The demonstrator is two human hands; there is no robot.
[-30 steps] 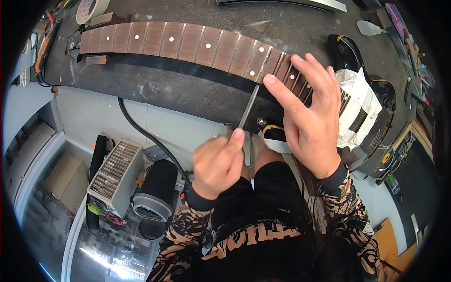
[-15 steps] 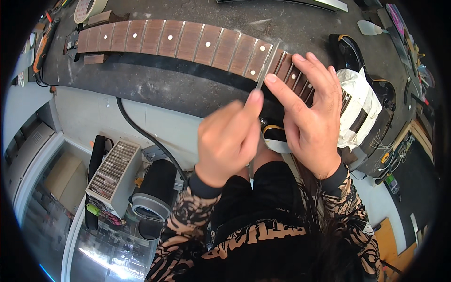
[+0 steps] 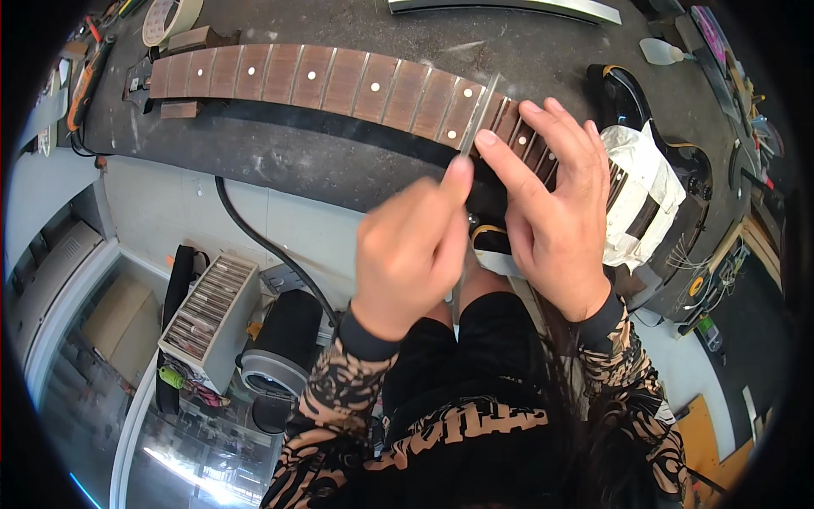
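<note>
An electric guitar lies across the dark bench, its brown fretboard (image 3: 331,78) with pale dots and metal frets stretching left. My left hand (image 3: 411,246), slightly blurred, is closed on a thin metal file (image 3: 482,114). The file lies crosswise over the fretboard, roughly in line with the frets; its far end points away from me. Beside it, my right hand (image 3: 560,199) rests over the higher frets with fingers spread, its index fingertip close to the file. White masking paper (image 3: 644,191) covers part of the black guitar body (image 3: 699,174) at the right.
A wooden block (image 3: 180,110) stands by the headstock end, with a roll of tape (image 3: 172,21) behind it. A metal bar (image 3: 509,7) lies at the far edge, and a small white bottle (image 3: 666,51) at far right. Below the bench hangs a black hose (image 3: 263,242).
My left hand and the file have slid slightly farther away across the fretboard. The right hand has shifted a little with them, and the whole view has moved slightly.
</note>
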